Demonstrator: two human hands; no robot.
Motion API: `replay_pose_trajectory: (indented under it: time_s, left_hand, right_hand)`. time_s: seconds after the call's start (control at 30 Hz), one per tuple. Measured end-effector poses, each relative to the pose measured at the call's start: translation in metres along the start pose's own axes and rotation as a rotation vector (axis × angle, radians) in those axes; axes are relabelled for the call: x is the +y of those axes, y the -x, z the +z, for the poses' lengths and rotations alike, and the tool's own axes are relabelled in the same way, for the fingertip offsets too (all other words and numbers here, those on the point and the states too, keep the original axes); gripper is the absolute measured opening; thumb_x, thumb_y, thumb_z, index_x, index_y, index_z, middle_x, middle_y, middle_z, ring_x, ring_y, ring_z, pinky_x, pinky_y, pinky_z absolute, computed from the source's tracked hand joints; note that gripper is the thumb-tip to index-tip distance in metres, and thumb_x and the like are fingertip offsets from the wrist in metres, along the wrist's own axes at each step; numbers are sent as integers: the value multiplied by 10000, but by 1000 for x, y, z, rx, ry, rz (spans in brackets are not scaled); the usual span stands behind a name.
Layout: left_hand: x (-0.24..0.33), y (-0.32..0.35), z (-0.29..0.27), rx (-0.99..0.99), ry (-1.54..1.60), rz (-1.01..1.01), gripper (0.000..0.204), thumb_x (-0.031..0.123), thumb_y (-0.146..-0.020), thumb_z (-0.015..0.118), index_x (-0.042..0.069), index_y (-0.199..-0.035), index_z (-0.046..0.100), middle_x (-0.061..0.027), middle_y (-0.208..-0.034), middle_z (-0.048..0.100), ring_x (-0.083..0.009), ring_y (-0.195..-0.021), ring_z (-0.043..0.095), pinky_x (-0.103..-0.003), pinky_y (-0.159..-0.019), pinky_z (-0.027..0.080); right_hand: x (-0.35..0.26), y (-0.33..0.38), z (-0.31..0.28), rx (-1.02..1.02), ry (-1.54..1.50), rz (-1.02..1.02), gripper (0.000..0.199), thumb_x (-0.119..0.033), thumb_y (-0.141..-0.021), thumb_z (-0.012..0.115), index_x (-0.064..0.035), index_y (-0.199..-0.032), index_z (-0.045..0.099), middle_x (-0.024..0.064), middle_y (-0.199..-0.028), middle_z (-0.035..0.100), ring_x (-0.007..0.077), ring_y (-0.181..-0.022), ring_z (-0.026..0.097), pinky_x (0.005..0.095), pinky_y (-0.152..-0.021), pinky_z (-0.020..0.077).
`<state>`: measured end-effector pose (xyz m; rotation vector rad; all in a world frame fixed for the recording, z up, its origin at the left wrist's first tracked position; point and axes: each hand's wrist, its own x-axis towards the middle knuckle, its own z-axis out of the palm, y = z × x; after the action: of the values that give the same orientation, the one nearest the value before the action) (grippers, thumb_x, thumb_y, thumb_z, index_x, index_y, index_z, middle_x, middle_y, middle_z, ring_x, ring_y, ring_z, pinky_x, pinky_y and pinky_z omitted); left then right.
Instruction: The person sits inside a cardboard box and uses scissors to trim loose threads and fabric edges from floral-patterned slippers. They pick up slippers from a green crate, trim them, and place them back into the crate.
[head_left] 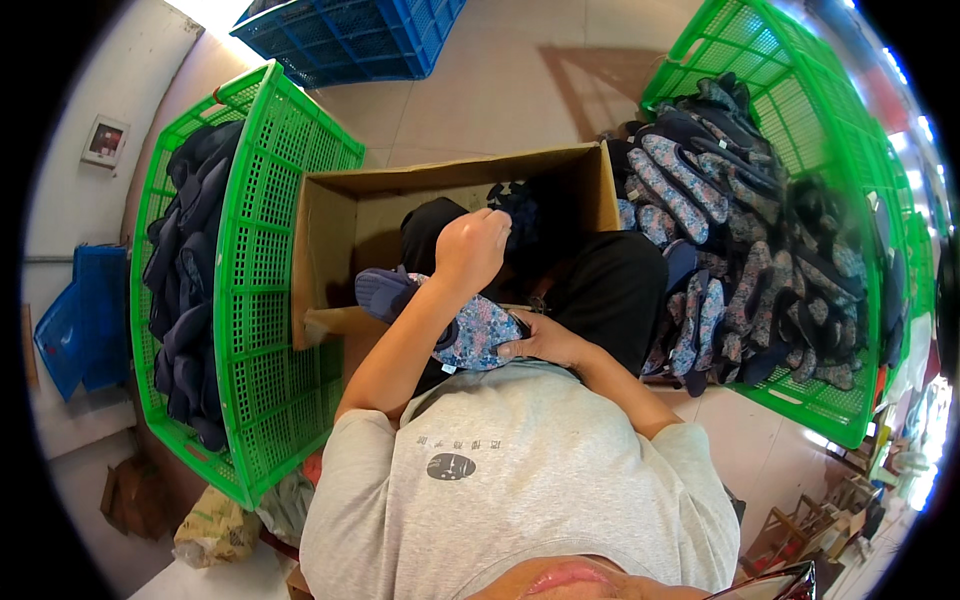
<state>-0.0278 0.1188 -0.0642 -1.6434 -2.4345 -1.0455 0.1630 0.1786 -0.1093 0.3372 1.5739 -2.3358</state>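
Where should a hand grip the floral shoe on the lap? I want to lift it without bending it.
Grip the floral shoe around its middle, coming from above: it lies lengthwise across the lap, the right hand already holding one end, the toe pointing left.

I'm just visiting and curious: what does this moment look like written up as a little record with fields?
Setting: a person seated among crates on a tiled floor
Left hand: left hand closed in a fist over a dark item above the cardboard box
Right hand: right hand pressed against a floral cloth shoe on the lap
Left side: green crate stacked with dark shoes
Right side: second green crate heaped with floral shoes
Behind the box: blue crate
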Motion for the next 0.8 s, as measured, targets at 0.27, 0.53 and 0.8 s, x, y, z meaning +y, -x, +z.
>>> replay_pose_trajectory:
  time_s: [0.27, 0.53, 0.8]
  left_hand:
    - [-15, -25, -11, -8, -49, -72, 98, 88, -768, 689, 42, -854, 683, -122, -941, 662, -312, -965, 622, -406, -842, 497]
    - [4, 49, -67, 146, 154, -378, 109, 11, -821, 660, 42, -926, 672, -104, -853, 657, -249, -781, 651, -336, -727, 517]
    - [33, 124, -84, -105, 458, -729, 226, 61, -955, 587, -62, -1143, 611, -115, -998, 700, -138, -910, 659, -264, -809, 521]
  right_hand:
    - [5, 2, -5, 3, -121, 57, 537, -203, -873, 757, -25, -1327, 531, 15, -1188, 634, 99, -1065, 556, 278, -976, 446]
    - [1, 0, -5, 11, -131, -4, 471, -164, -898, 702, -6, -1313, 545, 24, -1200, 629, 114, -1079, 562, 286, -980, 446]
    - [15, -4, -10, 109, -255, 12, 320, -127, -900, 671, -31, -1194, 589, 0, -1054, 634, 78, -936, 569, 270, -871, 473]
